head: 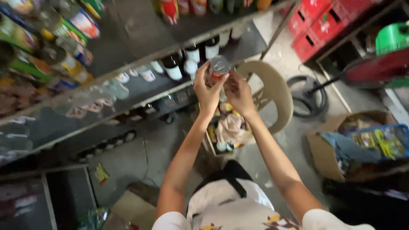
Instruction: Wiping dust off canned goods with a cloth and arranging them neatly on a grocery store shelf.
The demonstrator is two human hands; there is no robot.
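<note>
A small tin can [219,68] with a silver lid and red label is raised in front of me. My left hand [207,90] wraps around its left side and my right hand [240,96] holds it from the right. Below the hands, an open box [226,132] of cans and a crumpled cloth rests on a beige plastic chair [272,91]. Dark bottles [194,55] with white labels stand on the metal shelf [140,87] just beyond the can.
Rows of cans [64,38] and jars fill the shelves at left. Red crates [317,23] stand at the upper right, with a fan base [309,96] on the floor. A cardboard box [358,145] of packets sits at right. Flat cardboard [132,208] lies near my feet.
</note>
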